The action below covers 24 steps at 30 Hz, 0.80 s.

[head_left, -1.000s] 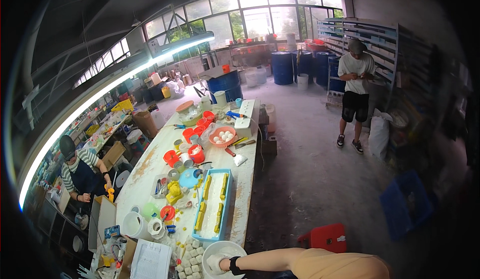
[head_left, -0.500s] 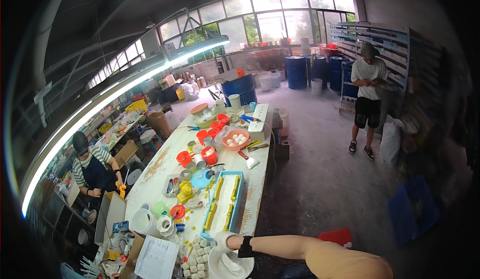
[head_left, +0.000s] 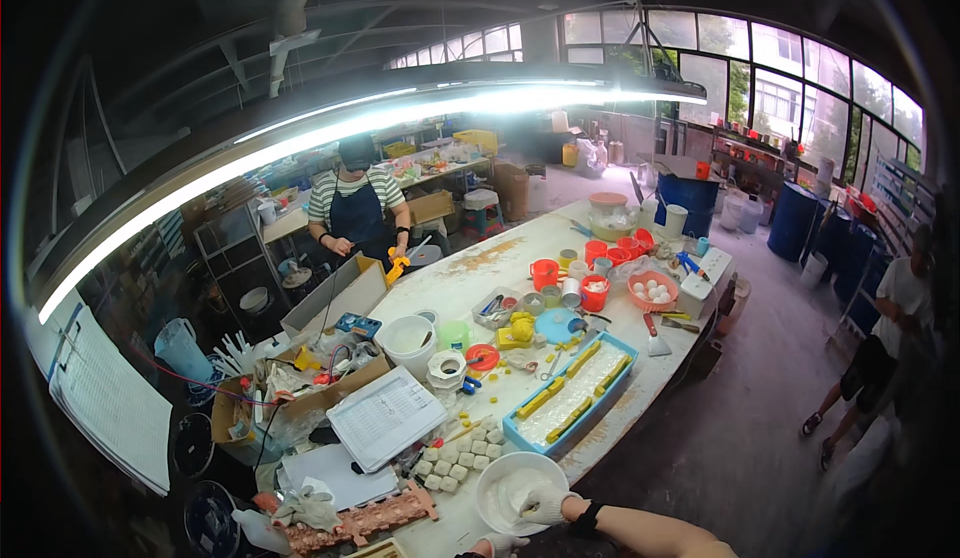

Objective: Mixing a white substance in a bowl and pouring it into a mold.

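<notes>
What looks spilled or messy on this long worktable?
White powder dusts the table edge beside the blue tray, and a tan smear streaks the far tabletop. The right hand, gloved, rests in the white bowl of powder.

bowl point(head_left: 505, 486) at table point(head_left: 470, 268) front edge, tray point(head_left: 571, 392) behind, clipboard point(head_left: 386, 417) left

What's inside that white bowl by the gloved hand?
The white bowl holds a pale white mass, likely powder or plaster. The right hand, in a white glove, rests in it and covers part of the contents; what lies beneath cannot be seen.
</notes>
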Available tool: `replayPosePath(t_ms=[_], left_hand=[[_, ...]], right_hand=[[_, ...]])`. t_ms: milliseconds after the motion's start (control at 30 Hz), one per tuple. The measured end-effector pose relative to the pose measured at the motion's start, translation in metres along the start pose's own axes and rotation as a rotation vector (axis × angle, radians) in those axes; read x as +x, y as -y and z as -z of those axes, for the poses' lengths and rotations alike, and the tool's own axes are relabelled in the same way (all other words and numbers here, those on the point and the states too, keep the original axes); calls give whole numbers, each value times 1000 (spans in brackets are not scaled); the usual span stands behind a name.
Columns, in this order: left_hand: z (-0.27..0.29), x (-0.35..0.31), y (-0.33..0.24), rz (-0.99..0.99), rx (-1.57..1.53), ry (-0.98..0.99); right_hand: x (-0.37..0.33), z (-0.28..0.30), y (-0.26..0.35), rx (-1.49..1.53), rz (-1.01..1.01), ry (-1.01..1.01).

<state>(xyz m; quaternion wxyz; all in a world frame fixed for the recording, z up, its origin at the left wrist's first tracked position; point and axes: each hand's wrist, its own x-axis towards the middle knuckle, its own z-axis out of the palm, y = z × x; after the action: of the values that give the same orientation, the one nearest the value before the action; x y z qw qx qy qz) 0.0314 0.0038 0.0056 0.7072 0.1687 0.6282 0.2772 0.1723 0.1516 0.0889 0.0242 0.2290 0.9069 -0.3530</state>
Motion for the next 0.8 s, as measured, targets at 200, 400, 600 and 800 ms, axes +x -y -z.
replayPosePath(t_ms=[200, 400, 600, 800], left_hand=[[0, 4, 13, -3, -24, -18], [4, 5, 24, 24, -134, -13], [-119, 91, 43, 35, -95, 54], [-220, 147, 54, 39, -136, 78]], right_hand=[[6, 128, 63, -40, -281, 309], [62, 65, 31, -293, -95, 31], [66, 58, 25, -590, -194, 124], [49, 64, 31, -533, -243, 297]])
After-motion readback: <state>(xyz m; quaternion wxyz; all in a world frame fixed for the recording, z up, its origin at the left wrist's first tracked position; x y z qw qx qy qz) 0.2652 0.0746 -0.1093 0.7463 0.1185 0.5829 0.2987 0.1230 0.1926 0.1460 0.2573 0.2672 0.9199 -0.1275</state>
